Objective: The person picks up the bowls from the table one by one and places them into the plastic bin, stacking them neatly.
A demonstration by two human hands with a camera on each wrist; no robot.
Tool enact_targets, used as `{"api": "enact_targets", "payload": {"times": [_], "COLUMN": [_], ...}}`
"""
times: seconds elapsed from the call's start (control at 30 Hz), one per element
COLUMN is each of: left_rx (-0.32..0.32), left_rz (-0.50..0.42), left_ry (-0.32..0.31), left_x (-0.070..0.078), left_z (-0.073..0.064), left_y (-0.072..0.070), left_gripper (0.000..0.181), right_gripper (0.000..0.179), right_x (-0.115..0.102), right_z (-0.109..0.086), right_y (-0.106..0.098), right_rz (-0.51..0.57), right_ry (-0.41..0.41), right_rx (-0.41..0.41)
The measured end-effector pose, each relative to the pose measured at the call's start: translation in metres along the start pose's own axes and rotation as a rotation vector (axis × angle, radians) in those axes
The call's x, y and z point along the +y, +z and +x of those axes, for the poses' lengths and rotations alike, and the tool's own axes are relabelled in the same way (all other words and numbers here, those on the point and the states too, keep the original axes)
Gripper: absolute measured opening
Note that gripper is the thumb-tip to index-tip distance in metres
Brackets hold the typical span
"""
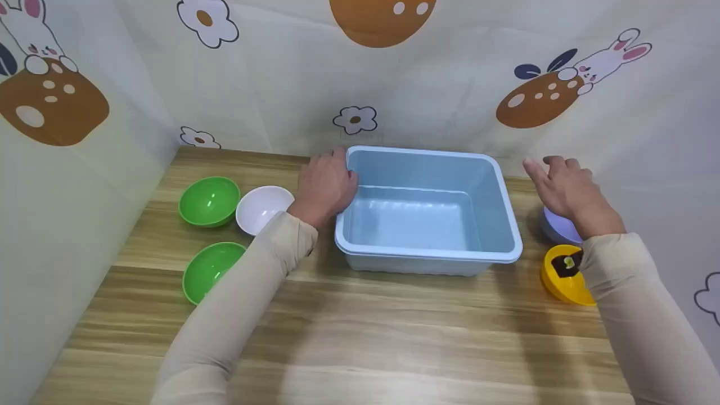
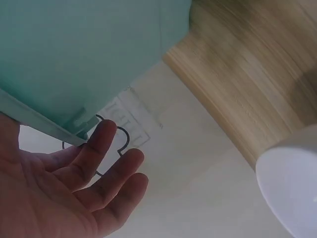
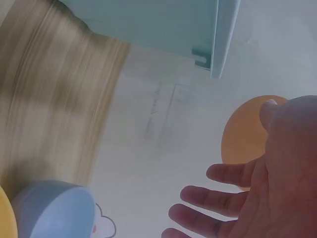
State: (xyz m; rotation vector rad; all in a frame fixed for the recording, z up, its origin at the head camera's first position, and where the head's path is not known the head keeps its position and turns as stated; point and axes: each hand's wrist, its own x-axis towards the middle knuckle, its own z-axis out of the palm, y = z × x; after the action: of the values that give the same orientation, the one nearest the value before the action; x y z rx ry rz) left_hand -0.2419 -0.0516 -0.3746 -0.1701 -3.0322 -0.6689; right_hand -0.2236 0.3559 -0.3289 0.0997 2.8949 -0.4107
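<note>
A light blue plastic basin (image 1: 430, 261) stands on the wooden table near its back edge, with nothing inside. My left hand (image 1: 325, 185) grips its rim at the back left corner. The thumb lies over the rim, and in the left wrist view the loosely bent fingers (image 2: 111, 198) are outside, beneath the rim. To the right of the basin, my right hand (image 1: 571, 191) hovers apart from it, holding nothing. Its fingers (image 3: 208, 198) are spread and relaxed. Below this hand sit a purple bowl (image 1: 557, 228), partly hidden, and a yellow bowl (image 1: 554, 281) with a dark patch.
On the left are two green bowls (image 1: 209, 202) and a white bowl (image 1: 263, 208), close beside my left forearm. My left sleeve covers part of the nearer green bowl (image 1: 208, 273). A patterned cloth wall (image 1: 270, 101) rises behind the table (image 1: 394, 337) and along its sides.
</note>
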Motion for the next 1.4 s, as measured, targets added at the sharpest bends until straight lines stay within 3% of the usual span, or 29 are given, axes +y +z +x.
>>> {"api": "enact_targets", "payload": {"times": [0.33,0.7,1.1,1.4], "left_rx": [0.037,0.099,0.106,0.125], "left_rz": [0.005,-0.076,-0.099,-0.107], "left_ry": [-0.001,-0.028,-0.028,-0.036], "left_x": [0.004,0.007,0.008,0.006], "left_z": [-0.001,-0.003,-0.004,-0.005], "left_y": [0.001,0.007,0.007,0.006], "left_gripper": [0.043,0.042,0.042,0.035], "right_gripper": [0.106,0.105,0.105,0.106], "right_x": [0.014,0.025,0.036,0.054], "right_z": [-0.015,-0.025,-0.043,-0.06], "right_y": [0.004,0.007,0.021,0.031], "right_rz": [0.044,0.146,0.124,0.13], "right_ry": [0.052,0.11,0.16,0.226], "right_rx": [0.013,0.0,0.093,0.088]}}
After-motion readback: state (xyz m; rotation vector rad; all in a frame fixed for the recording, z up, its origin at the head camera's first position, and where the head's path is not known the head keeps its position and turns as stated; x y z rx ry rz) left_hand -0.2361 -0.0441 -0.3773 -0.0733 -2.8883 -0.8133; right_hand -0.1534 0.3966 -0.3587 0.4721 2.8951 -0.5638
